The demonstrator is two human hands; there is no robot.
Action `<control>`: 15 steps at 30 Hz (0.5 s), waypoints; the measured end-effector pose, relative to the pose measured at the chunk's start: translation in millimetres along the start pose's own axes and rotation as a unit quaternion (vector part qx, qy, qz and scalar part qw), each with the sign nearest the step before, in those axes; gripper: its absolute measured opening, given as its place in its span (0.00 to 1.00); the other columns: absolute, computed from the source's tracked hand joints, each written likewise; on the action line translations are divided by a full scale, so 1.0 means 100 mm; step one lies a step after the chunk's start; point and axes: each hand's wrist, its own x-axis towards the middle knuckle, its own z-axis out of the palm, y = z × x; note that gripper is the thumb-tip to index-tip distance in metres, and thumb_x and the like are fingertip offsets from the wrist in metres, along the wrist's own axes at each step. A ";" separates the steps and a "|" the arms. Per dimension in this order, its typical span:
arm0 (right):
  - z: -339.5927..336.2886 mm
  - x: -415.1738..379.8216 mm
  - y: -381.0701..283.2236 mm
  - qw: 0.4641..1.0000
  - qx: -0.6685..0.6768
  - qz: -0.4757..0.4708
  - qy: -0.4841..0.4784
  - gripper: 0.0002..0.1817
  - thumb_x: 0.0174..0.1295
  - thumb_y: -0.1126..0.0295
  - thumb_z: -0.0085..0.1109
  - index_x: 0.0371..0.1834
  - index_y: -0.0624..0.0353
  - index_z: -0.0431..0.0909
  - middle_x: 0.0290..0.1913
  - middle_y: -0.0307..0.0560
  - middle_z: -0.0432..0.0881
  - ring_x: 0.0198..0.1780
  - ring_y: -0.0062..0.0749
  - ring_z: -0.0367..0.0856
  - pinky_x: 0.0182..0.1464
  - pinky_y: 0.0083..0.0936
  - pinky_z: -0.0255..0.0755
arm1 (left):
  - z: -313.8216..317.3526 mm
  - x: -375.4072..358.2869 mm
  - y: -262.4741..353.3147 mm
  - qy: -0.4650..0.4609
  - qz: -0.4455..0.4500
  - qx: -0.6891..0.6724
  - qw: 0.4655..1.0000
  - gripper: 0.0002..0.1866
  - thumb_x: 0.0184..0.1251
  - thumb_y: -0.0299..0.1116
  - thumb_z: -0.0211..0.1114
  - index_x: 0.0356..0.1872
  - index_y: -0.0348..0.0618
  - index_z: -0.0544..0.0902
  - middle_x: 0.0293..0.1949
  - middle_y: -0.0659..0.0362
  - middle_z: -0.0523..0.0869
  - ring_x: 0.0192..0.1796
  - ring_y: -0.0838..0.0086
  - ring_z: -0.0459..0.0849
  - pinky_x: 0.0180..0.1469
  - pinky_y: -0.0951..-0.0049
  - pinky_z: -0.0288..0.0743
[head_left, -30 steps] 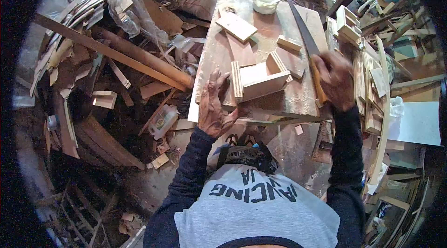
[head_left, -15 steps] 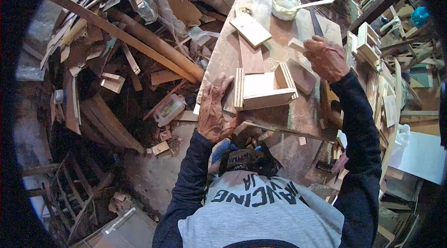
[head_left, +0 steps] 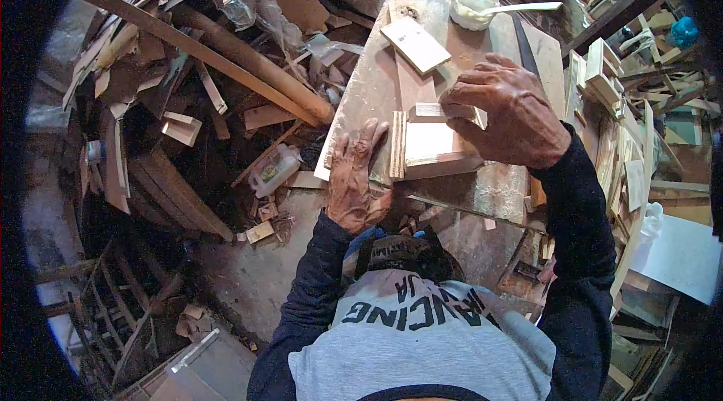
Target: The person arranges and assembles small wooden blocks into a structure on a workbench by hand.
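A small open plywood box (head_left: 433,167) lies on the worktable in front of me, its layered left side (head_left: 398,146) facing my left hand. My right hand (head_left: 516,111) arches over the box from the right, thumb and fingers closed around a short wood strip (head_left: 428,111) at its far edge. That hand covers the box's right end. My left hand (head_left: 355,175) rests on the table's left edge close beside the box, fingers stretched out and holding nothing. Beyond the box lie a pale rectangular wood piece (head_left: 416,45) and a darker flat strip (head_left: 413,77) under it.
A bowl of pale paste (head_left: 473,9) with a light stick (head_left: 527,6) across it stands at the table's far edge. A dark blade-like tool (head_left: 525,43) lies near it. Wood scraps and a plastic jug (head_left: 274,171) crowd the left; several small boxes (head_left: 600,73) stand right.
My right hand has moved left and nearer, bringing the short wood strip from the table's right side to the box's far edge. My left hand stays beside the box.
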 end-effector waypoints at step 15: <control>0.07 0.22 0.04 0.975 -0.031 0.105 -0.192 0.05 0.50 0.67 0.66 0.31 0.50 0.88 0.33 0.44 0.88 0.44 0.43 0.85 0.68 0.62 0.57 | 0.06 -0.03 -0.03 -0.008 0.001 0.009 1.000 0.45 0.55 0.47 0.61 0.76 0.43 0.59 0.74 0.51 0.67 0.77 0.58 0.61 0.78 0.53 0.44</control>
